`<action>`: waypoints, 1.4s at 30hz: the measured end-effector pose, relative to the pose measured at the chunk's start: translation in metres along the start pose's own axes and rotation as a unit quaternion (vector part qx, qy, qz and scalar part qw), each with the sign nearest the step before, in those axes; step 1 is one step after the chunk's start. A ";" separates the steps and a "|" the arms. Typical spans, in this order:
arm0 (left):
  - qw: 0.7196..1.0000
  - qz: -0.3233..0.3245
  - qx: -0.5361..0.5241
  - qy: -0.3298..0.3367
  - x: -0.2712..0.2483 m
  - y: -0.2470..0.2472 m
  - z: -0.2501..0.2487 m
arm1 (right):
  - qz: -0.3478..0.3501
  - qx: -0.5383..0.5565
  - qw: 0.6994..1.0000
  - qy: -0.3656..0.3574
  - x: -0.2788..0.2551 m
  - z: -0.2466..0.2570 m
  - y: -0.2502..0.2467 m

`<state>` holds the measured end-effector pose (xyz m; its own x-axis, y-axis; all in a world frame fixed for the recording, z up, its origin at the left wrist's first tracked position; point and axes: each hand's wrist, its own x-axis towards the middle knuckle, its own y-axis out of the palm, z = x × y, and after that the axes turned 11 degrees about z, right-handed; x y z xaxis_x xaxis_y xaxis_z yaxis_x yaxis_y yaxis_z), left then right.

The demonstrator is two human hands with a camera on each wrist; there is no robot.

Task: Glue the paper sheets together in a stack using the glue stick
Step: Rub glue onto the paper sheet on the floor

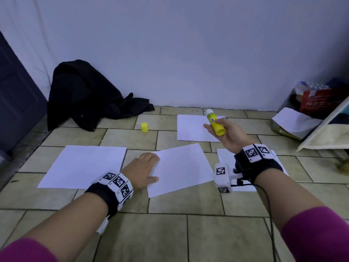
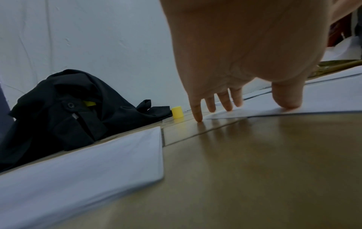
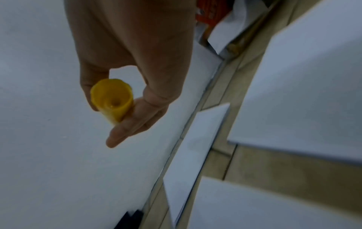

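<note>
Several white paper sheets lie on the tiled floor: a left sheet [image 1: 83, 166] [image 2: 82, 167], a tilted middle sheet [image 1: 181, 169] [image 2: 293, 105], a far sheet [image 1: 192, 128] and one under my right wrist [image 1: 225, 157]. My left hand [image 1: 146, 171] [image 2: 245, 102] lies flat with straight fingers on the middle sheet's left edge. My right hand [image 1: 224, 132] [image 3: 121, 108], raised above the floor, holds the yellow glue stick [image 1: 215, 122] [image 3: 112, 99] uncapped, white tip pointing away. Its yellow cap [image 1: 144, 127] [image 2: 177, 112] stands on the floor behind the sheets.
A black garment [image 1: 85, 95] [image 2: 64, 111] is heaped against the wall at back left, beside a dark door [image 1: 17, 99]. At the right stand a cluttered box [image 1: 313, 99], a loose paper [image 1: 296, 120] and a leaning board [image 1: 328, 129].
</note>
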<state>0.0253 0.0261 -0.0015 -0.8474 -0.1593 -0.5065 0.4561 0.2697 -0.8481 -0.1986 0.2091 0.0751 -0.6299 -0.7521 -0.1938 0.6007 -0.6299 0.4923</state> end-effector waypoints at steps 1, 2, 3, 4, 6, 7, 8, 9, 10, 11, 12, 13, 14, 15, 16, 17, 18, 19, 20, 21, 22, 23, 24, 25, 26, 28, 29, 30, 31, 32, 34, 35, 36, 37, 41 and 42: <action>1.000 0.015 0.010 -0.016 0.001 0.002 0.000 | 0.013 0.010 1.000 0.013 0.003 -0.005 0.006; 0.999 0.038 0.018 -0.032 0.001 0.004 0.001 | 0.026 -0.006 0.999 0.031 0.006 -0.011 0.012; 0.997 0.062 0.020 -0.045 0.003 0.006 0.001 | 0.035 -0.056 0.996 0.051 0.010 -0.018 0.017; 0.995 0.084 0.015 -0.051 0.004 0.007 0.002 | 0.047 -0.127 0.988 0.069 0.014 -0.024 0.023; 0.992 0.112 0.003 -0.054 0.007 0.006 0.002 | 0.060 -0.268 0.958 0.078 0.023 -0.037 0.037; 0.991 0.119 -0.006 -0.054 0.008 0.005 0.001 | 0.055 -0.323 0.942 0.072 0.028 -0.044 0.045; 0.991 0.124 -0.016 -0.053 0.009 0.004 0.001 | 0.050 -0.366 0.927 0.065 0.033 -0.050 0.053; 0.990 0.128 -0.027 -0.050 0.009 0.004 0.001 | 0.046 -0.401 0.913 0.059 0.040 -0.056 0.060; 0.989 0.131 -0.040 -0.047 0.009 0.005 0.001 | 0.044 -0.430 0.900 0.053 0.046 -0.062 0.066; 0.989 0.131 -0.054 -0.047 0.010 0.006 0.001 | 0.040 -0.457 0.887 0.045 0.053 -0.069 0.071; 0.988 0.131 -0.066 -0.050 0.011 0.006 0.001 | 0.035 -0.487 0.872 0.037 0.059 -0.075 0.076; 0.987 0.128 -0.076 -0.057 0.012 0.006 0.001 | 0.032 -0.518 0.854 0.027 0.065 -0.080 0.080; 0.987 0.125 -0.082 -0.063 0.014 0.006 0.002 | 0.033 -0.543 0.839 0.018 0.069 -0.084 0.084; 0.986 0.122 -0.089 -0.067 0.015 0.006 0.002 | 0.039 -0.562 0.826 0.008 0.073 -0.088 0.089; 0.986 0.119 -0.092 -0.067 0.016 0.007 0.002 | 0.047 -0.574 0.818 0.000 0.077 -0.091 0.093; 0.987 0.118 -0.092 -0.065 0.017 0.007 0.003 | 0.057 -0.582 0.811 -0.006 0.081 -0.093 0.099; 0.987 0.118 -0.087 -0.063 0.016 0.008 0.003 | 0.064 -0.589 0.805 -0.008 0.085 -0.096 0.104; 0.988 0.118 -0.077 -0.061 0.015 0.009 0.003 | 0.070 -0.598 0.799 -0.007 0.089 -0.100 0.108; 0.989 0.119 -0.065 -0.058 0.013 0.009 0.002 | 0.077 -0.609 0.790 -0.005 0.093 -0.103 0.112; 0.990 0.119 -0.058 -0.054 0.012 0.010 0.002 | 0.083 -0.623 0.778 -0.001 0.096 -0.106 0.116; 0.990 0.119 -0.055 -0.052 0.011 0.010 0.001 | 0.087 -0.638 0.765 0.001 0.098 -0.108 0.119; 0.990 0.119 -0.057 -0.051 0.010 0.009 0.001 | 0.086 -0.650 0.756 0.002 0.100 -0.109 0.121; 0.990 0.118 -0.060 -0.050 0.010 0.009 0.002 | 0.083 -0.657 0.749 0.003 0.101 -0.110 0.123; 0.990 0.116 -0.064 -0.049 0.009 0.009 0.002 | 0.082 -0.663 0.744 0.003 0.102 -0.110 0.125; 0.990 0.114 -0.069 -0.047 0.009 0.009 0.003 | 0.082 -0.667 0.740 0.005 0.102 -0.110 0.126; 0.989 0.116 -0.076 -0.042 0.008 0.009 0.004 | 0.082 -0.674 0.734 0.012 0.103 -0.109 0.127; 0.989 0.117 -0.077 -0.041 0.009 0.009 0.005 | 0.083 -0.679 0.730 0.016 0.103 -0.108 0.128; 0.989 0.120 -0.078 -0.041 0.010 0.009 0.006 | 0.084 -0.683 0.725 0.020 0.103 -0.107 0.128; 0.988 0.124 -0.081 -0.042 0.010 0.009 0.007 | 0.082 -0.686 0.722 0.031 0.103 -0.107 0.129; 0.988 0.127 -0.083 -0.042 0.010 0.009 0.007 | 0.078 -0.687 0.721 0.044 0.103 -0.106 0.129; 0.988 0.126 -0.081 -0.041 0.009 0.008 0.007 | 0.065 -0.676 0.731 0.070 0.100 -0.105 0.126; 0.989 0.123 -0.078 -0.038 0.008 0.008 0.006 | 0.060 -0.666 0.740 0.077 0.098 -0.103 0.123; 0.989 0.119 -0.077 -0.036 0.007 0.008 0.006 | 0.060 -0.655 0.749 0.077 0.095 -0.101 0.119; 0.989 0.115 -0.085 -0.035 0.006 0.008 0.006 | 0.061 -0.645 0.758 0.074 0.090 -0.098 0.114; 0.986 0.088 -0.139 -0.020 0.002 0.006 0.009 | 0.044 -0.626 0.777 0.058 0.064 -0.077 0.082; 0.985 0.086 -0.147 -0.016 0.002 0.006 0.010 | 0.041 -0.633 0.771 0.062 0.055 -0.069 0.072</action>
<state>0.0294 0.0183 -0.0092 -0.7536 -0.1157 -0.6470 0.4900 0.5573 -0.6704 -0.1555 0.1089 0.0416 -0.5595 -0.7629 -0.3240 0.6843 -0.2046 -0.6999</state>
